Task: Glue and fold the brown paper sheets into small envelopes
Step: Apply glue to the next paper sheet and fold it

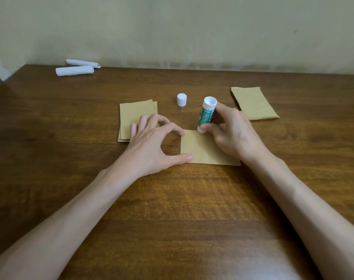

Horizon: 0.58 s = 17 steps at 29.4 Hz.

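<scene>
Sheet: a flat brown paper sheet (pixel 204 150) lies in the middle of the brown wooden table (pixel 172 209), not folded yet.
Glue: the green and white glue stick (pixel 206 115) is turned tip down and touches the sheet's far edge.
Right hand: the right hand (pixel 234 132) grips the glue stick.
Left hand: the left hand (pixel 149 142) grips nothing; its thumb and first finger press down the sheet's left edge.
Cap: the small white round cap (pixel 181 99) stands off, just behind.
Left to do: a pile of brown paper sheets (pixel 133 116) waits on the left.
Maybe done: a second pile of brown paper (pixel 255 103) on the right looks finished, but I cannot tell.
Far away: white rolled papers (pixel 75 70) at the back corner.
How far: this one is at the gluing step; folding comes after.
</scene>
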### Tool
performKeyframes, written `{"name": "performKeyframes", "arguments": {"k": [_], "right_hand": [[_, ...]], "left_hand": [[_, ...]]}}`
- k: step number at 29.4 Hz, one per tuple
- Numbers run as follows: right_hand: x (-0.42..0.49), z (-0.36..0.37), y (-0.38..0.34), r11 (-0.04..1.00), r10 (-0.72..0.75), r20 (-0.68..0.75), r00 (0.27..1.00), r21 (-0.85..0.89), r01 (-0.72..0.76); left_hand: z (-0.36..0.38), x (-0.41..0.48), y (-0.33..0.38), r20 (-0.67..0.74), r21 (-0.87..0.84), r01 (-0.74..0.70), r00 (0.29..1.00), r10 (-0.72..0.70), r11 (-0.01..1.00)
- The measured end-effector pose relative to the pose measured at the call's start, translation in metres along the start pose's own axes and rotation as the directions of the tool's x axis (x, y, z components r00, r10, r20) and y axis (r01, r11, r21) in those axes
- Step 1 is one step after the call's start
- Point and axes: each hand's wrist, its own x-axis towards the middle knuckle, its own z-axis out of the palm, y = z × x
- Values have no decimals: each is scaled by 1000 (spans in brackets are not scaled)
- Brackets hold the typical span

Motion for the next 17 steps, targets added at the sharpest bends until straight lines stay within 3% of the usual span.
{"name": "performKeyframes", "arguments": {"k": [4,9,17], "right_hand": [[-2,0,3,992,30,-23,999,125,-27],[-6,-10,1,941,75,-213,974,337,1],[-15,3,-10,948,-98,27,995,307,85]], "left_hand": [[-1,0,0,19,-12,-8,1000,8,1000],[-1,0,0,17,-6,-8,1000,9,1000],[0,-1,-1,-14,14,7,1000,-7,1000]]}}
